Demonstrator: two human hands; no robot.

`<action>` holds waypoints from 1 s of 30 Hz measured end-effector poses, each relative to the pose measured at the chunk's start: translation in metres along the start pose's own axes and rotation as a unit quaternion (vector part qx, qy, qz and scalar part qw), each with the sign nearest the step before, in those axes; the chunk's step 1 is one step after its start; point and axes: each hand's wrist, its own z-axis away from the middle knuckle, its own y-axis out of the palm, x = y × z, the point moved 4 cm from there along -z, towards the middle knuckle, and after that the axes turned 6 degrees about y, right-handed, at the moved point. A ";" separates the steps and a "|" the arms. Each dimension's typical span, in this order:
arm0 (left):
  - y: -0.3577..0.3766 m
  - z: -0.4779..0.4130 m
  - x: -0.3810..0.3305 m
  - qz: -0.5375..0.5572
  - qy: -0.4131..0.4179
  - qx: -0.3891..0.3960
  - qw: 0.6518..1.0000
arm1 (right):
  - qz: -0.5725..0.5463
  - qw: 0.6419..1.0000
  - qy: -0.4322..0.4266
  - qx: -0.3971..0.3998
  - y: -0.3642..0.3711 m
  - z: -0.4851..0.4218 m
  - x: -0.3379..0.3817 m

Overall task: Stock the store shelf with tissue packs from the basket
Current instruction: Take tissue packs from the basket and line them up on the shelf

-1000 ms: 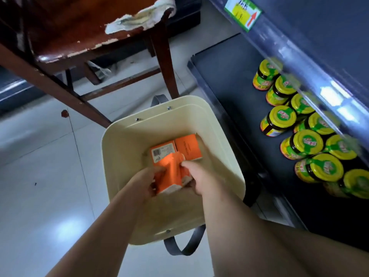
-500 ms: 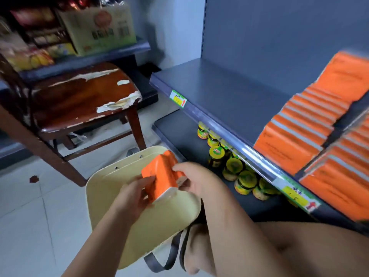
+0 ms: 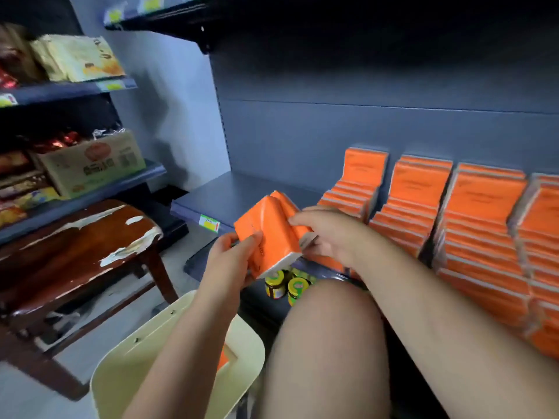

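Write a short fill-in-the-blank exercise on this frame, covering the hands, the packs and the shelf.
1. The left hand and right hand together hold ____ tissue packs.
2. The rows of packs already on the shelf are ____ in colour.
3. The jars stand on the shelf ____ the stocked one.
4. The cream basket sits ____ the hands.

Missing words: orange; orange; below; below

A single head-worn wide-angle camera looks forward and down from close in front of the dark shelf (image 3: 242, 192), facing its back panel at a slight slant. The shelf fills the centre and right, near the lens; the cream basket (image 3: 127, 376) sits below it, at the bottom edge.
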 end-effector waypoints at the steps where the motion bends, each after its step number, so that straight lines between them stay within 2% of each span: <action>1: 0.018 -0.002 -0.007 -0.002 0.008 0.010 1.000 | -0.023 1.000 -0.011 -0.017 -0.017 0.008 0.003; 4: 0.076 -0.010 -0.025 0.020 0.035 0.025 0.999 | -0.080 0.993 -0.043 -0.070 -0.064 0.028 0.011; 9: 0.162 -0.006 -0.021 0.121 0.017 0.084 0.989 | -0.117 0.976 -0.101 -0.154 -0.129 0.058 0.015; 12: 0.193 -0.002 -0.002 0.148 0.029 0.156 0.976 | -0.086 0.967 -0.140 -0.194 -0.158 0.061 0.000; 14: 0.208 -0.010 0.005 0.150 0.040 0.177 0.972 | -0.064 0.964 -0.142 -0.214 -0.172 0.055 -0.004; 18: 0.222 -0.039 0.002 0.123 0.028 0.188 0.974 | -0.066 0.960 -0.147 -0.231 -0.194 0.032 0.004; 21: 0.221 -0.068 -0.007 0.073 0.052 0.217 0.972 | -0.098 0.960 -0.146 -0.219 -0.202 0.016 0.010; 23: 0.217 -0.085 -0.010 0.083 0.052 0.222 0.970 | -0.084 0.959 -0.144 -0.228 -0.211 0.003 0.011; 27: 0.203 -0.119 -0.002 0.134 0.015 0.158 0.978 | -0.078 0.950 -0.146 -0.263 -0.223 -0.016 0.020; 30: 0.193 -0.143 -0.006 0.167 0.014 0.140 0.976 | -0.061 0.941 -0.157 -0.292 -0.224 -0.023 0.029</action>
